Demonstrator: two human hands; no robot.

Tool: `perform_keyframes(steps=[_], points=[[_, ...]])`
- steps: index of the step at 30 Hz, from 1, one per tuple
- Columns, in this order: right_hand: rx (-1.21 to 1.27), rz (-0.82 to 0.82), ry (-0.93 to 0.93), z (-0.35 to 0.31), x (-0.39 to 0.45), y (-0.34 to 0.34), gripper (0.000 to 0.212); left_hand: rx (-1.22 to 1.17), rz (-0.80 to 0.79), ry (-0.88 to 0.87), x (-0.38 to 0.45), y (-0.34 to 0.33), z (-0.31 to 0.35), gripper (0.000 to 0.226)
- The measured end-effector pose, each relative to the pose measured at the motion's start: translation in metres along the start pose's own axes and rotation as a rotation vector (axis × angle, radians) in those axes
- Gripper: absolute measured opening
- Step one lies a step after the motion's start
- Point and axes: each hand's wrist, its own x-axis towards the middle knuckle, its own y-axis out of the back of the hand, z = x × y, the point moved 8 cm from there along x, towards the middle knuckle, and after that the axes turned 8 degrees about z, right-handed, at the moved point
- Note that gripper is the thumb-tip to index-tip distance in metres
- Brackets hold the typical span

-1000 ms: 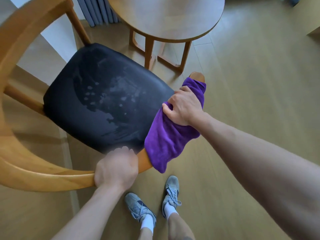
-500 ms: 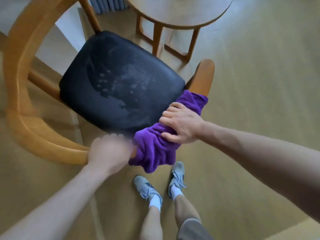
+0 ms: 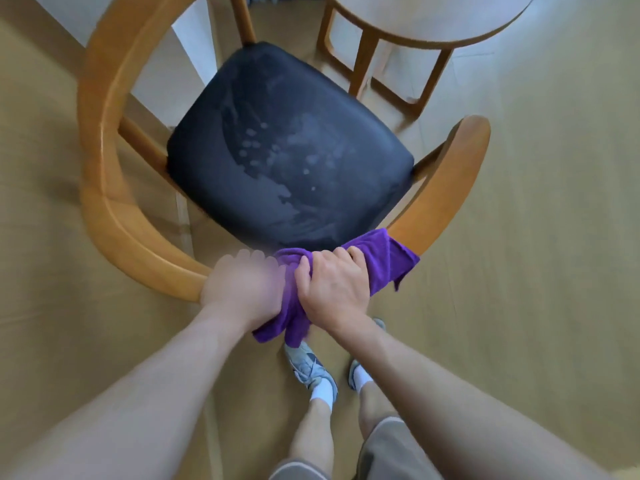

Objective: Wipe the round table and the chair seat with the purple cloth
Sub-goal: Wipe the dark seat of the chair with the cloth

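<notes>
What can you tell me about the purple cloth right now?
The cloth is deep purple, soft and towel-like, bunched over the curved wooden backrest rail near the seat's near edge. One end spreads flat to the right over the rail; the other hangs below the hands. The right hand grips its middle from above. The left hand, blurred, sits against its left side on the rail; whether it holds the cloth is unclear.

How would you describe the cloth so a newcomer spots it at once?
Find the wooden chair with the black seat. On its curved back rail nearest the camera, under the right hand, lies the cloth. It is the only purple thing in view.
</notes>
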Motion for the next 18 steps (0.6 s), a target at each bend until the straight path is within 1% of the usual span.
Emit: perform_keyframes(steps=[1, 3, 4, 5, 6, 7, 9, 11, 15, 17, 18], points=[[0.006, -0.013, 0.137, 0.001, -0.001, 0.001, 0.042, 0.006, 0.001, 0.006, 0.001, 0.0, -0.001, 0.047], [-0.015, -0.104, 0.457, 0.016, -0.001, 0.003, 0.04, 0.015, -0.013, 0.02, 0.0, -0.002, -0.001, 0.052], [-0.054, -0.168, 0.575, 0.029, 0.005, 0.004, 0.042, 0.021, -0.02, 0.021, 0.001, -0.003, 0.0, 0.054], [-0.098, -0.223, 0.629, 0.042, 0.015, 0.003, 0.044, 0.016, -0.024, 0.022, 0.001, -0.003, 0.0, 0.055], [-0.131, -0.242, 0.623, 0.053, 0.026, 0.003, 0.046, 0.009, -0.024, 0.022, 0.002, -0.002, 0.0, 0.054], [-0.148, -0.223, 0.574, 0.059, 0.035, 0.002, 0.046, 0.003, -0.025, 0.019, 0.002, -0.002, 0.0, 0.053], [-0.168, -0.162, 0.43, 0.059, 0.044, 0.0, 0.046, -0.013, -0.026, 0.017, 0.001, -0.001, -0.001, 0.053], [-0.197, -0.139, 0.254, 0.056, 0.045, -0.002, 0.047, -0.024, -0.021, 0.006, 0.001, 0.0, 0.001, 0.052], [-0.201, -0.214, -0.04, 0.05, 0.051, -0.012, 0.05, -0.048, -0.036, 0.007, 0.002, 0.002, 0.001, 0.05], [-0.152, -0.237, -0.1, 0.031, 0.047, -0.02, 0.049, -0.051, -0.043, 0.005, 0.002, 0.002, 0.001, 0.049], [-0.115, -0.23, -0.101, 0.021, 0.043, -0.022, 0.049, -0.048, -0.044, -0.002, 0.001, 0.002, 0.001, 0.049]])
